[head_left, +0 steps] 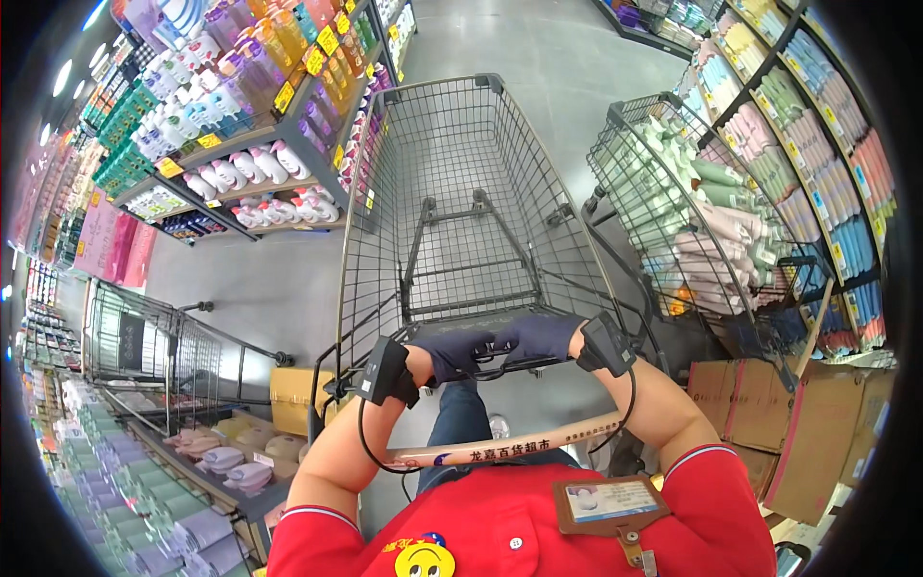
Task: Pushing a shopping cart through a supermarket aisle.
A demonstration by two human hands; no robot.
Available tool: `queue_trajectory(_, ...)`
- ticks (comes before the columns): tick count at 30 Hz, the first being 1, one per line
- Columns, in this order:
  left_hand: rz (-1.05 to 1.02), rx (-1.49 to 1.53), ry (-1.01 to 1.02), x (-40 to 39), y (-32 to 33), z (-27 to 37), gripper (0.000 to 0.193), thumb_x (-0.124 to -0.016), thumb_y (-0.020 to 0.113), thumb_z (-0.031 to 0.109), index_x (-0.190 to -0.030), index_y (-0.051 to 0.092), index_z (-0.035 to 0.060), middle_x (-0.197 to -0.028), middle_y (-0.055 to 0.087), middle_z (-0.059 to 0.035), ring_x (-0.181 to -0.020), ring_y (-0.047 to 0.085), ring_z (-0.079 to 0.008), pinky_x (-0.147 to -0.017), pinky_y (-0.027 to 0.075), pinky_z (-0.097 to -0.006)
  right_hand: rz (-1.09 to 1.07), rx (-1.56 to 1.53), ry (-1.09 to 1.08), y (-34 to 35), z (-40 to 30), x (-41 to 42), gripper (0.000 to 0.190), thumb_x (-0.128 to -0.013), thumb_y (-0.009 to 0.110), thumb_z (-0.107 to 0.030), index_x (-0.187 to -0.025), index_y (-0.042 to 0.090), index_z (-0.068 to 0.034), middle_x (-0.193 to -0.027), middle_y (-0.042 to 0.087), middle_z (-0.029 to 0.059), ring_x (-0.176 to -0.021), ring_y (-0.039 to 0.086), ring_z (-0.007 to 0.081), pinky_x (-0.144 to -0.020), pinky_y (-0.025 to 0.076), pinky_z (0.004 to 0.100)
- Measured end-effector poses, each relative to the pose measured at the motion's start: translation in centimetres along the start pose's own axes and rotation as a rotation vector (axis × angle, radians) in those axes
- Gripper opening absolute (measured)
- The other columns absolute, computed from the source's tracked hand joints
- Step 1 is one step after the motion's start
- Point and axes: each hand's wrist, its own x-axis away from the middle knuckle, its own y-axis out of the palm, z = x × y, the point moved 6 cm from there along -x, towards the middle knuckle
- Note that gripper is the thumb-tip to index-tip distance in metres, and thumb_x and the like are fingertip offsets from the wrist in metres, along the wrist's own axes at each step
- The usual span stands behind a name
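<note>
A dark wire shopping cart (461, 252) stands before me with its basket holding nothing. Both my hands wear dark blue gloves and meet at the rear of this basket. My left hand (458, 352) and my right hand (539, 337) lie low over the rear wire panel, knuckles towards each other. Their fingers are hidden or blend with the dark wire, so I cannot tell whether they grip it. A black device with a cable is strapped to each wrist. The cart's light handlebar (505, 451), bearing writing, runs under my forearms, close to my red shirt.
A second cart (649, 216), full of packed green and pink bundles, stands at right beside stocked shelves (815, 144). Cardboard boxes (815, 433) lean below it. Shelves of bottles (288, 130) rise at left. Another cart (144, 339) and a display of folded goods (180, 498) stand lower left.
</note>
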Motion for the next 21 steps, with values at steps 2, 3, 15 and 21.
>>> queue_trajectory(2, 0.005, 0.048, 0.027, -1.3, -2.6, -1.3, 0.049, -0.071, 0.061, 0.011, -0.116, 0.044, 0.0071, -0.094, 0.057, -0.0096, -0.082, 0.051, -0.0157, -0.076, 0.042, -0.0281, 0.037, -0.002, -0.048, -2.7, 0.5, -1.8, 0.044, -0.067, 0.065, -0.024, -0.105, 0.056, -0.004, -0.075, 0.061, 0.0126, -0.062, 0.059, 0.0199, -0.056, 0.045, 0.0310)
queue_trajectory(3, 0.013, 0.089, 0.054, -2.2, -4.5, -1.8, 0.048, -0.071, 0.061, 0.011, -0.116, 0.045, 0.0075, -0.093, 0.057, -0.0099, -0.081, 0.051, -0.0167, -0.076, 0.042, -0.0286, 0.046, -0.001, -0.040, -3.7, 1.5, -3.2, 0.044, -0.067, 0.065, -0.024, -0.105, 0.056, -0.004, -0.075, 0.061, 0.0126, -0.062, 0.059, 0.0199, -0.056, 0.045, 0.0310)
queue_trajectory(15, -0.113, 0.005, 0.013, -11.5, -24.2, -3.4, 0.053, -0.068, 0.064, 0.017, -0.117, 0.044, 0.0076, -0.101, 0.056, -0.0124, -0.089, 0.054, -0.0218, -0.080, 0.043, -0.0313, 0.173, -0.089, 0.060, -21.4, 5.0, -12.5, 0.036, -0.066, 0.063, -0.027, -0.099, 0.061, -0.014, -0.088, 0.062, 0.0108, -0.080, 0.059, 0.0264, -0.071, 0.045, 0.0334)
queue_trajectory(21, -0.177, 0.026, -0.024, -16.5, -32.6, -4.8, 0.056, -0.069, 0.064, 0.017, -0.120, 0.042, 0.0103, -0.097, 0.056, -0.0096, -0.085, 0.051, -0.0180, -0.078, 0.042, -0.0295, 0.144, -0.084, 0.122, -30.4, 7.1, -16.9, 0.037, -0.064, 0.064, -0.028, -0.099, 0.062, -0.014, -0.086, 0.063, 0.0101, -0.078, 0.059, 0.0246, -0.070, 0.045, 0.0325)
